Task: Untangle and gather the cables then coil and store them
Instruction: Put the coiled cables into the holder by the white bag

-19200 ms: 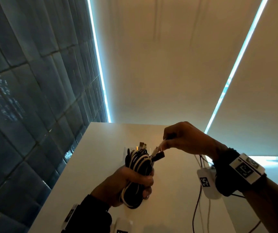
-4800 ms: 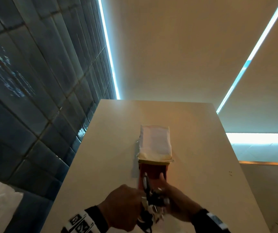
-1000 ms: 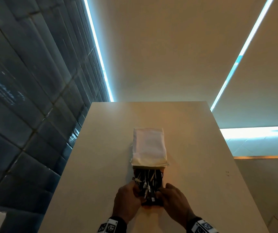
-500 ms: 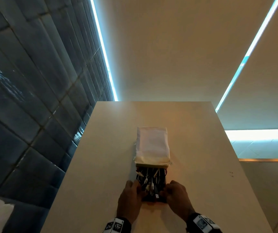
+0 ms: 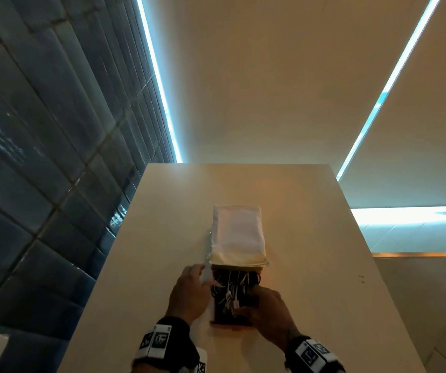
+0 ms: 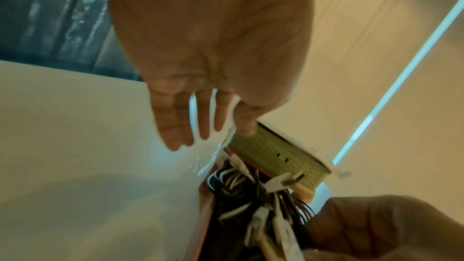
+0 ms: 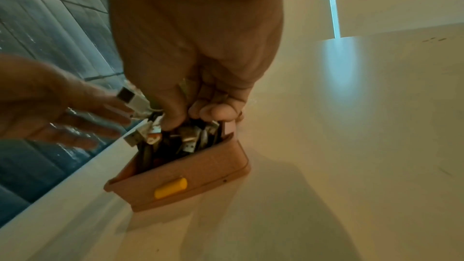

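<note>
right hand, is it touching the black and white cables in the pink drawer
Touching. The right wrist view shows the right hand with its fingertips pressed down into the black and white cables inside the pink drawer.

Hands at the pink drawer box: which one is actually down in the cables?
The right hand, fingers curled into the black and white cables; the left hand hovers open beside the drawer.

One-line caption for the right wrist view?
Right hand presses cables into the pink drawer; left hand open alongside.

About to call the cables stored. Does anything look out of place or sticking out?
Yes. Several white plugs of the cables poke above the rim of the open drawer, one hanging over its left edge. The right hand presses them down; the left hand hovers open.
</note>
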The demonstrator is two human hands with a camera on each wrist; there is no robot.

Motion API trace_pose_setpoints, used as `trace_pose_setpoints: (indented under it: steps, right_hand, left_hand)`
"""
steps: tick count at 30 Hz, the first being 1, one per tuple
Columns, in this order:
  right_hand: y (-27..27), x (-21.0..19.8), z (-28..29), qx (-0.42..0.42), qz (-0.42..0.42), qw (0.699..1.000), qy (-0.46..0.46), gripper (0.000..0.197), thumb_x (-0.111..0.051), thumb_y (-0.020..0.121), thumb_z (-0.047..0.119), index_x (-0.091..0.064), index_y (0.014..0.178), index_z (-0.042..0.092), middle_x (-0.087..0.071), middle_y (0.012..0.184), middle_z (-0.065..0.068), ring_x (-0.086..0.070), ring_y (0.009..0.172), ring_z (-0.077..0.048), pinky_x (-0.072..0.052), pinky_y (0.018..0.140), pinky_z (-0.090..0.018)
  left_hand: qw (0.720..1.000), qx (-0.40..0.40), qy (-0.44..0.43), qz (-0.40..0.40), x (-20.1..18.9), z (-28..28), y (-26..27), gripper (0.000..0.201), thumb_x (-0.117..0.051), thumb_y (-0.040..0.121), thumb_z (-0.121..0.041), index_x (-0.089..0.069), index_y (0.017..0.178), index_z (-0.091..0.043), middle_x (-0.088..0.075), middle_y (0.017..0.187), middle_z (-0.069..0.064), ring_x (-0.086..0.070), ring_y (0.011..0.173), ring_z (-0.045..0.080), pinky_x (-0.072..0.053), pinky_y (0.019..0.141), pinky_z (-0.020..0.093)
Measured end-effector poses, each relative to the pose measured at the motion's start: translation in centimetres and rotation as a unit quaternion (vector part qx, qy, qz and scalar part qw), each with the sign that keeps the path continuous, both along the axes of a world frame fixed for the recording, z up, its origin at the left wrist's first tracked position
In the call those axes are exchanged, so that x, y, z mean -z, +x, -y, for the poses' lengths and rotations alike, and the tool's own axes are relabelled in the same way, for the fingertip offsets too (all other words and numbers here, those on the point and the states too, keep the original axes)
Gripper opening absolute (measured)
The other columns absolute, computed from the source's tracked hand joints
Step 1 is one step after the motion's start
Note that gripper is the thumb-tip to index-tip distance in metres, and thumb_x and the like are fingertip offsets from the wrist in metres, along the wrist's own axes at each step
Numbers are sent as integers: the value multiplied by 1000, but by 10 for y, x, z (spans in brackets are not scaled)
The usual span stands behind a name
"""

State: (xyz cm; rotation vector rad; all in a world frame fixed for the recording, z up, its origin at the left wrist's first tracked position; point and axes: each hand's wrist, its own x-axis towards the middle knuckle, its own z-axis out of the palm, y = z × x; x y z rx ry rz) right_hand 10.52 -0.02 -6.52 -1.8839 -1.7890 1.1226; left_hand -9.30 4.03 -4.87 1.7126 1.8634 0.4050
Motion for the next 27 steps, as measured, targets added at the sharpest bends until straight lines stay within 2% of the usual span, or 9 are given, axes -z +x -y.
trace_pose_setpoints:
  steps: [4, 7, 10, 13, 16, 19, 22, 25, 27]
  right_hand:
    - [2, 6, 2, -10, 25, 999, 19, 16, -67, 81, 27, -63, 95, 21, -68, 101, 4, -61, 85, -14, -49, 68, -29]
    - [1, 7, 2, -12, 43, 999, 27, 6, -64, 82, 24, -59, 84, 23, -63, 90, 6, -59, 78, -17, -49, 68, -34]
    - [1, 8, 1, -19, 54, 998, 41, 13, -67, 80, 32, -66, 87, 22, -67, 87, 7, -62, 77, -17, -44, 60, -25]
    - [1, 6, -2, -26, 52, 998, 36, 15, -66, 79, 34, -69, 87, 21, -55, 73, 15, -55, 73, -11, -35, 53, -15]
    - [4, 12, -2, -21, 54, 998, 23, 17, -63, 80, 32, -71, 89, 20, -56, 81, 8, -54, 75, -14, -43, 62, -24]
    - [7, 20, 1, -10, 49, 998, 29, 15, -63, 80, 28, -74, 86, 20, -50, 78, 7, -47, 68, -10, -35, 58, -15]
    - [8, 26, 3, 23, 21, 998, 58, 13, -64, 74, 22, -76, 75, 17, -43, 68, 13, -40, 59, -1, -28, 52, -9]
    - [8, 25, 1, 51, 7, 997, 58, 17, -60, 69, 17, -63, 53, 24, -42, 62, 12, -38, 54, 0, -26, 49, -10]
    - [7, 25, 0, 52, 15, 997, 47, 26, -64, 73, 14, -58, 52, 27, -41, 61, 12, -37, 54, 0, -27, 50, -10]
  left_hand:
    - [998, 48, 22, -25, -11, 15, 23, 43, -65, 76, -56, -64, 107, -26, -57, 104, -5, -60, 93, 15, -43, 70, 23]
    - [997, 36, 19, -62, -6, 31, 29, 30, -66, 76, -54, -67, 87, -26, -59, 90, -6, -60, 80, 13, -44, 65, 22]
    - [997, 23, 15, -69, -1, 35, 34, 32, -65, 78, -48, -60, 69, -18, -58, 76, -4, -58, 70, 15, -43, 59, 25]
    - [998, 11, 32, -43, 9, 35, 34, 26, -65, 81, -43, -70, 79, -18, -60, 93, -3, -62, 87, 18, -51, 71, 28]
    - [998, 1, 63, 29, 23, 39, 32, 14, -70, 78, -32, -74, 78, -19, -58, 119, -3, -58, 106, 19, -52, 85, 29]
    - [995, 10, 70, 76, 29, 41, 31, 11, -70, 75, -30, -75, 76, -21, -68, 105, -8, -65, 91, 14, -53, 76, 27]
    - [994, 6, 72, 80, 29, 38, 32, 13, -71, 74, -35, -77, 80, -24, -66, 97, -10, -62, 87, 12, -51, 76, 25]
    - [994, 13, 60, 86, 33, 42, 34, 16, -73, 75, -38, -77, 83, -25, -58, 93, -9, -60, 84, 9, -49, 77, 22]
    - [996, 13, 61, 71, 37, 46, 33, 16, -72, 76, -40, -77, 84, -26, -58, 92, -7, -59, 82, 9, -47, 73, 18]
